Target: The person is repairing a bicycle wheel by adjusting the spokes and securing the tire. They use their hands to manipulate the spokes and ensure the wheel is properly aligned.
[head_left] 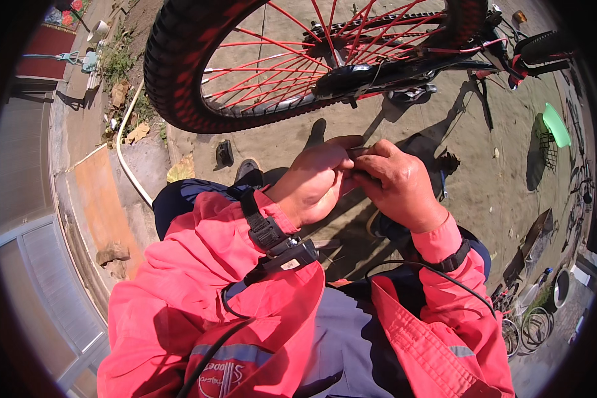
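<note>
My left hand (314, 180) and my right hand (399, 182) meet in front of me, with fingers closed and pinched together. Between the fingertips shows a bit of a small dark thing (358, 152), mostly hidden, whose kind I cannot make out. Just beyond the hands is a bicycle wheel (172, 79) with a black knobby tyre and red spokes. Its hub and sprocket (325, 45) sit in the frame, with the chain (404, 21) running off to the right. Neither hand touches the bicycle.
A black pedal-like block (224, 154) lies on the ground left of my hands. To the right are a green basket-like thing (556, 125), a blue-handled tool (444, 184) and coiled hoses or cables (536, 328). A pale hose (123, 142) runs along the left.
</note>
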`<action>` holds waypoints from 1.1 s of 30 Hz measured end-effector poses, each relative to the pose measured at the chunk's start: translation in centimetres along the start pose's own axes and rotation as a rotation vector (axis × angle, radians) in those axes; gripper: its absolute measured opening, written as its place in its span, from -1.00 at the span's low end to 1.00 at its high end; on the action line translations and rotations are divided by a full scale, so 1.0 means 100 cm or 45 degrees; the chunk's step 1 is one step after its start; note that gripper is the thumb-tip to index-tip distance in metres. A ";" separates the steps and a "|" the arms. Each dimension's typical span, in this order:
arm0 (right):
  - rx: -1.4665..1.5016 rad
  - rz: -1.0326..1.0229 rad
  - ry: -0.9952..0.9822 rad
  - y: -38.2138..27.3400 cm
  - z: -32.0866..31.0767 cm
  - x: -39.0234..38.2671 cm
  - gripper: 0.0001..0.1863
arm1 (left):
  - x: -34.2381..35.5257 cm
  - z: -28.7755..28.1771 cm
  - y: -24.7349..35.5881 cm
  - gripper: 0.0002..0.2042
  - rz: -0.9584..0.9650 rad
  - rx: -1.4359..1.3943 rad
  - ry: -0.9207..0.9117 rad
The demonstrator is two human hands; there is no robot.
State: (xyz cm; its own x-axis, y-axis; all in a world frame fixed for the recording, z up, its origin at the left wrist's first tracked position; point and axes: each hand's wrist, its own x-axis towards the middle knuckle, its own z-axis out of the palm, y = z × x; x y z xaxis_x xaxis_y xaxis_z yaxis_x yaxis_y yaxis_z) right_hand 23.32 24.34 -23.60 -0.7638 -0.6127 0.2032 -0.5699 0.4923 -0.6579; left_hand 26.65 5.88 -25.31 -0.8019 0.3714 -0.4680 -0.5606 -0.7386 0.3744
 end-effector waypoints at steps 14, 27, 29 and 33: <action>1.298 0.661 0.168 0.002 -0.017 0.002 -0.83 | 0.002 0.000 0.012 -0.71 0.122 0.142 0.060; 1.457 0.762 0.252 0.007 -0.031 0.005 -0.75 | 0.005 -0.006 0.031 -0.78 0.120 0.242 0.055; 1.453 0.788 0.260 0.007 -0.032 0.005 -0.73 | 0.007 -0.005 0.030 -0.78 0.159 0.230 0.073; 1.454 0.837 0.262 0.009 -0.033 0.005 -0.71 | 0.008 -0.001 0.031 -0.79 0.180 0.193 0.093</action>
State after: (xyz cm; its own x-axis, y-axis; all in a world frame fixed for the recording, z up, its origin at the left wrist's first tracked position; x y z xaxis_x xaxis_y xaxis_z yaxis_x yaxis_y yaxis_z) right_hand 21.43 26.49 -21.68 -0.8860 -0.3090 -0.3456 0.4146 -0.1944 -0.8890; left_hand 24.31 3.81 -24.55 -0.8609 0.2244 -0.4566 -0.4725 -0.6853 0.5542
